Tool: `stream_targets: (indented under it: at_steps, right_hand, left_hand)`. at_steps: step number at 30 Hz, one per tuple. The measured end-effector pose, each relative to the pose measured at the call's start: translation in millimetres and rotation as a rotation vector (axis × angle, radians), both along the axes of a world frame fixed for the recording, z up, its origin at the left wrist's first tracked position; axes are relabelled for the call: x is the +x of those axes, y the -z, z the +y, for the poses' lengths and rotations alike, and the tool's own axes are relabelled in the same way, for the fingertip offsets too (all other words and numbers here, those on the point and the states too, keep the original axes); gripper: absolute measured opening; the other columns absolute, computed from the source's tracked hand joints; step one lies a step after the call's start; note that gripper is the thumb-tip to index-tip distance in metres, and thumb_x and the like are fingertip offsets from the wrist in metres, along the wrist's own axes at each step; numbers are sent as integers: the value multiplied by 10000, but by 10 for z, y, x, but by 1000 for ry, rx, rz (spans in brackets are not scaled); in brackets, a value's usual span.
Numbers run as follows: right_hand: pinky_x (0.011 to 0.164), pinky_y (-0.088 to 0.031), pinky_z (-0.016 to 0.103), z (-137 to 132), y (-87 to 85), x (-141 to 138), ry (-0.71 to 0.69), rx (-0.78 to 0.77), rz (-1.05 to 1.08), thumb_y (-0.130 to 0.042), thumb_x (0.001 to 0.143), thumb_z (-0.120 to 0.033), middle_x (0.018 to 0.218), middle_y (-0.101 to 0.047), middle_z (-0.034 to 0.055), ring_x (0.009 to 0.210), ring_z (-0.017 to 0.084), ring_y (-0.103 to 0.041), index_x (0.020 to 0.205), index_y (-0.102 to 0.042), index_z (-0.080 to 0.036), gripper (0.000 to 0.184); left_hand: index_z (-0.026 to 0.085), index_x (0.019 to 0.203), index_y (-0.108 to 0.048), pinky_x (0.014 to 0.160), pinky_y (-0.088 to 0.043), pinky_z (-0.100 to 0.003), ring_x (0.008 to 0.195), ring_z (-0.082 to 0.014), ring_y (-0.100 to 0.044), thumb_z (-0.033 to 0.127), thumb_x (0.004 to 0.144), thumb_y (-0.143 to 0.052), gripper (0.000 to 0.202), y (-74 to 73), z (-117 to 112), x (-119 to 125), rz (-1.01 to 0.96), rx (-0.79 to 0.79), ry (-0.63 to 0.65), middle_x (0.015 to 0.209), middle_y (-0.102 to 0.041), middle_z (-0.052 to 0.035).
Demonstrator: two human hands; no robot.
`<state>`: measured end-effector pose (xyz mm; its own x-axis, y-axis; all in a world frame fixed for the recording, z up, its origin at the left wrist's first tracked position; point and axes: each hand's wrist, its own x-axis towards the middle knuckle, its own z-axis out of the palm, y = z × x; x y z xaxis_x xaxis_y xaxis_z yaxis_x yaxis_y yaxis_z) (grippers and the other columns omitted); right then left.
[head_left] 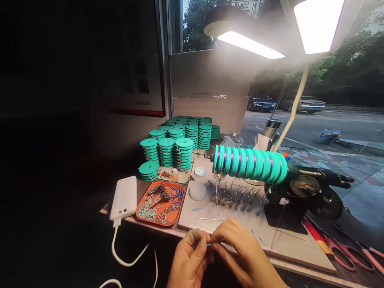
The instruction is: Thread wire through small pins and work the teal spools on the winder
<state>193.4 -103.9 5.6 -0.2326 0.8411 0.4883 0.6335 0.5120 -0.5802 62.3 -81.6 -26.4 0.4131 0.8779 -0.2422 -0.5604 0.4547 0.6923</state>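
My left hand (192, 254) and my right hand (240, 250) meet at the table's front edge, fingertips almost touching. Between the left thumb and forefinger is a small light-blue piece (209, 244), mostly covered, its kind too small to make out. The right thumb and fingers pinch right beside it; what they grip is hidden. Just beyond the hands a thin metal rod (210, 219) lies on the pale board (192, 214). Farther back, a row of turquoise foam spools (250, 163) wound with purple line sits on a black winding machine (303, 186).
An orange tray (159, 221) of small parts stands left, beside a white power bank (123, 198) with a cable. Stacked turquoise spools (166, 152) fill the back left. Scissors (342, 256) lie at right. A round white container (197, 191) and hanging swivels (247, 198) are mid-board. Lamps (252, 45) shine overhead.
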Motion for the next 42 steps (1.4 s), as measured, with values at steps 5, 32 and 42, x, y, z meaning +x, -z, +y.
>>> stream_targets:
  at_steps: [5,32,42]
  right_hand:
    - [557,-379,239,6,-14,-1,-23,-6,-70,-384,810,-123,682,-540,26,662,139,-467,737,-470,-180,126]
    - [606,-346,239,71,-3,53,-140,-186,-22,-422,803,-184,686,-562,24,691,139,-464,717,-497,-174,114]
    - [616,-347,243,87,35,45,-152,-205,7,-395,802,-188,692,-547,37,704,143,-460,705,-476,-168,128]
  left_hand:
    - [137,644,-540,574,-381,-185,604,-82,-513,268,600,-699,210,16,16,-42,-5,-66,106,644,-556,-6]
    - [155,789,-603,527,-354,-162,522,-52,-507,255,528,-748,314,137,61,-151,-8,-30,193,629,-573,4]
    - [125,636,-586,576,-313,-214,582,-91,-394,471,612,-624,349,106,132,-192,317,332,326,604,-469,7]
